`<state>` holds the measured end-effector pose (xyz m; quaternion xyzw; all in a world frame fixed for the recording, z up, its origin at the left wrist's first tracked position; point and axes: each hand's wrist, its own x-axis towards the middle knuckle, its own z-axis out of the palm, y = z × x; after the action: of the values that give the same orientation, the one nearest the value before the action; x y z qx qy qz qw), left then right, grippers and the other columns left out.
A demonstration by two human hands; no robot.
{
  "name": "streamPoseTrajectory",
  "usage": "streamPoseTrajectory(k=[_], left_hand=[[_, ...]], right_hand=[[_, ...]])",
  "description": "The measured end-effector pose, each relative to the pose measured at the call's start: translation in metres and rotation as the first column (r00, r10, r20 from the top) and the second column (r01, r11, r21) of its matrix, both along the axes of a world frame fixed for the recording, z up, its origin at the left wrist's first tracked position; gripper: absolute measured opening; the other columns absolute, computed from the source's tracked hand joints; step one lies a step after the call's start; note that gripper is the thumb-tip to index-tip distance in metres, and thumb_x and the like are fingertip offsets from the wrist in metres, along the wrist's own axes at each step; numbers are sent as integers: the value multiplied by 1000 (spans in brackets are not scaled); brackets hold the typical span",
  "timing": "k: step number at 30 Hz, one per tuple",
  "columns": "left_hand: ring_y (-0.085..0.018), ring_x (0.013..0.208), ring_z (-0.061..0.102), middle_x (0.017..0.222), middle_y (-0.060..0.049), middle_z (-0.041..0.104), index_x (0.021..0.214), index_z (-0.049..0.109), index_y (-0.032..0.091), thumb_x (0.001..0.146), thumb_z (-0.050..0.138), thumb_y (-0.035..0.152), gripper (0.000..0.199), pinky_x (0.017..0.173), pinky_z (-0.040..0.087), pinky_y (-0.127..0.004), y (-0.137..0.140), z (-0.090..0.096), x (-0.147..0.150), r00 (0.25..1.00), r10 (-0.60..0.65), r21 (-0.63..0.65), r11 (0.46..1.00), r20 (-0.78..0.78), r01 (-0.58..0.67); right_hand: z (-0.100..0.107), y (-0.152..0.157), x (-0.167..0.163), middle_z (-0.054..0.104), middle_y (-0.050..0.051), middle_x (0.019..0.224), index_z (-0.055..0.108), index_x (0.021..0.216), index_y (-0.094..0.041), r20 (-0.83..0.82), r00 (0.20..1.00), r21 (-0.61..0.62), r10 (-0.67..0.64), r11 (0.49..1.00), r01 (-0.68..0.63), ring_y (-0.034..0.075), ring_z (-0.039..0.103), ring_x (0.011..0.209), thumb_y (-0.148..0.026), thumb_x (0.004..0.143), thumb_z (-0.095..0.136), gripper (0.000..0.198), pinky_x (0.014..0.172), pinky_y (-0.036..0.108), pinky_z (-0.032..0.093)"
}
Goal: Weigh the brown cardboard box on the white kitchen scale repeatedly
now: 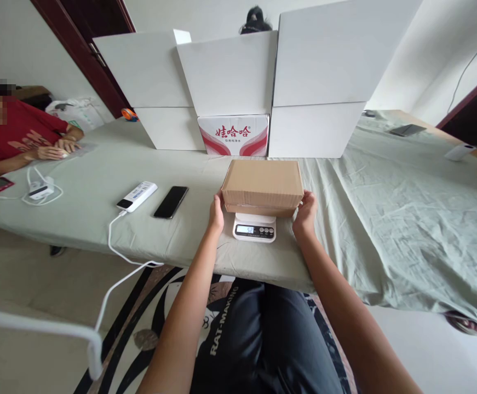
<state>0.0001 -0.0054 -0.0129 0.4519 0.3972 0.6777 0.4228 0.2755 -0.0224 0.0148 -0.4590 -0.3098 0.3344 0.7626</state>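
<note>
Box: a plain brown cardboard box [262, 186], closed, sits just above the middle of the frame on a small white kitchen scale [254, 226], overhanging it on both sides so only the lit display at the front shows.
Scale reading: digits glow on the display, too small to read surely.
Left hand [216, 212]: pressed flat to the box's left end, fingers together and curled lightly round the lower edge, steadying rather than lifting, as I judge it.
Right hand [305, 212]: mirrors it at the right end, fingers wrapped on the side, thumb up by the top corner; the two-sided hold keeps the wide box level on the narrow platform.
Table: a long table under a pale green cloth [386, 219] runs across the frame.
Left of the scale: a black phone [171, 201] lies face up, and beside it a white power bank [137, 196] with a white cable [110, 284] trailing off the edge.
Behind: white cartons [320, 82] stacked as a wall, with a red-printed water carton [233, 134] at the centre.
Far left: a person in a red shirt [12, 134] rests both hands on the cloth.
</note>
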Motion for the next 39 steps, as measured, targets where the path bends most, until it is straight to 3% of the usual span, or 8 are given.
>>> streamPoseTrajectory(k=[4, 10, 12, 17, 26, 31, 39], left_hand=[[-39, 147, 71, 139, -18, 84, 122, 85, 23, 95, 57, 94, 80, 125, 56, -52, -4, -3, -2, 997, 8, -20, 1000, -79, -10], [-39, 141, 75, 140, -18, 84, 125, 84, 23, 94, 56, 95, 83, 122, 57, -54, -7, -4, -1, 993, -26, 5, 1000, -115, 27], [-39, 141, 75, 139, -19, 84, 126, 83, 23, 96, 54, 94, 83, 121, 58, -54, -7, -4, -1, 992, -27, 14, 999, -124, 29], [-39, 130, 79, 121, -19, 87, 116, 83, 21, 96, 49, 96, 85, 113, 61, -54, -9, -2, -2, 982, -24, 37, 999, -185, 32], [-38, 125, 80, 116, -17, 87, 110, 86, 23, 92, 55, 98, 83, 110, 62, -49, -14, 6, 0, 989, -9, 20, 1000, -145, 12], [-39, 135, 77, 123, -17, 87, 112, 87, 24, 90, 59, 97, 81, 119, 58, -51, -17, 9, 0, 994, -28, 19, 999, -101, 30], [-39, 154, 67, 139, -17, 84, 121, 86, 25, 90, 62, 95, 80, 133, 49, -52, -14, 7, 1, 999, -29, 43, 999, -38, 30]], right_hand=[[2, -2, -4, 75, 5, 114, 69, 104, -28, -39, 999, -7, 19, 1000, -19, 24, 72, 118, -62, 97, 48, 41, 112, 45, 57], [8, -2, -5, 81, 5, 133, 74, 121, -30, -206, 977, -11, 56, 998, -59, 26, 70, 143, -60, 101, 43, 48, 141, 58, 38], [9, -3, -5, 81, 6, 135, 76, 123, -29, -211, 972, 11, 105, 994, -106, 29, 68, 148, -65, 100, 43, 54, 141, 60, 38], [15, -10, -11, 83, 7, 133, 79, 123, -27, -141, 965, 51, 219, 976, -214, 36, 66, 149, -82, 90, 51, 70, 129, 58, 52], [23, -16, -14, 83, 7, 121, 78, 118, -27, -58, 968, 13, 246, 969, -246, 35, 70, 141, -89, 86, 51, 75, 112, 48, 62], [23, -15, -14, 82, 8, 119, 78, 113, -27, -41, 973, 20, 226, 974, -225, 35, 70, 141, -91, 86, 50, 75, 114, 49, 61], [16, -9, -12, 81, 7, 134, 77, 124, -30, -80, 979, 27, 187, 982, -185, 34, 63, 153, -87, 91, 48, 73, 128, 58, 52]])
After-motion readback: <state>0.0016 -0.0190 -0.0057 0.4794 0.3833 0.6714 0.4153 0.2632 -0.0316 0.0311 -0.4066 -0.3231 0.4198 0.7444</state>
